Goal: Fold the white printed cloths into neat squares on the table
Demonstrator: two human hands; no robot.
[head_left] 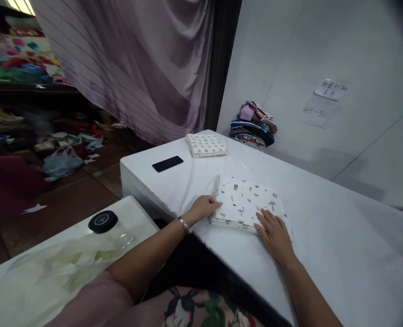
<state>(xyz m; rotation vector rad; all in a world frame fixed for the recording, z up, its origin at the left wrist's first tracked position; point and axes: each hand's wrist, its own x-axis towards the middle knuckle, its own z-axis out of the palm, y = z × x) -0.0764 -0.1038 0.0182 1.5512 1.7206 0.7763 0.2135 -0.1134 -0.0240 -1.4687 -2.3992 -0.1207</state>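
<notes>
A folded white cloth (245, 202) with small printed plants and animals lies in layers on the white-covered table (256, 281). At its left edge, my left hand (203, 209) is closed, with thumb and fingers pinching the layers. A silver bracelet (184, 225) circles that wrist. My right hand (274, 236) rests flat on the cloth's front right part, fingers stretched out. Farther back on the same table lies another folded patterned cloth (207, 145), apart from both hands.
A black phone (167, 164) lies near the table's left edge. A lower white surface (133, 213) at left carries a round black case (103, 221) and a plastic bag (58, 268). Folded fabrics (252, 125) are piled against the wall. A purple curtain (146, 59) hangs behind.
</notes>
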